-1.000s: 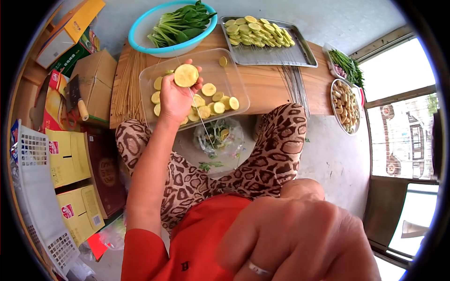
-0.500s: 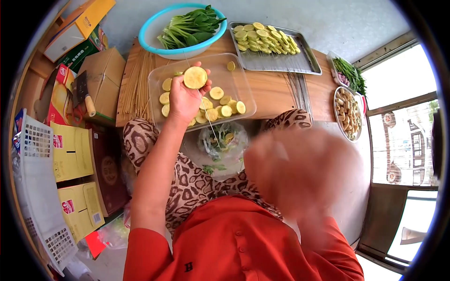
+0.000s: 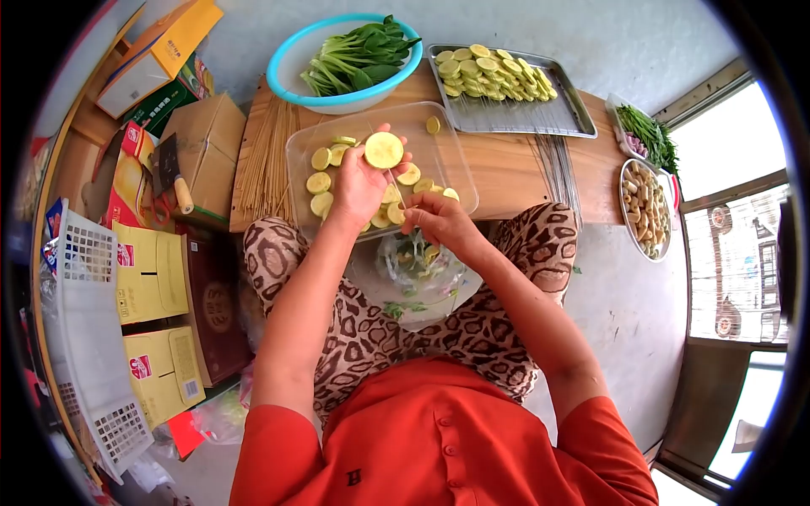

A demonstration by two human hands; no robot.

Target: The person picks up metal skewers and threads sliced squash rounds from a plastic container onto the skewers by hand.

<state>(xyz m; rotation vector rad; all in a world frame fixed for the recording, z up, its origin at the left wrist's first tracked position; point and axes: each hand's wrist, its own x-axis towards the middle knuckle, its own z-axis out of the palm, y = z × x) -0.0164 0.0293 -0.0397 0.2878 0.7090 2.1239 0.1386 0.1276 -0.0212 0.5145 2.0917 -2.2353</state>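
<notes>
My left hand (image 3: pixel 363 181) holds a round yellow-green vegetable slice (image 3: pixel 384 150) over a clear plastic tray (image 3: pixel 295 169). Close beside it, my right hand (image 3: pixel 443 221) has its fingertips pinched on a thin skewer (image 3: pixel 400 196) below the slice. The skewer's upper end is hard to make out against the left hand. Several more slices (image 3: pixel 319 183) lie in the clear tray. Behind, a metal tray (image 3: pixel 582 126) holds piled slices (image 3: pixel 498 74) with skewers sticking out at its front edge.
A blue-rimmed bowl (image 3: pixel 283 84) of greens stands at the back. Wooden sticks (image 3: pixel 268 160) lie left, metal skewers (image 3: pixel 557 169) right. A bowl of rolled pieces (image 3: pixel 645 207) is far right. Below the table edge sits a plastic bag (image 3: pixel 419 263). A knife (image 3: pixel 169 169) rests by boxes (image 3: pixel 202 152).
My right hand has come from the lower right up to the left hand and is now pinched on the skewer. My left hand still holds the slice. The whole view has shifted slightly.
</notes>
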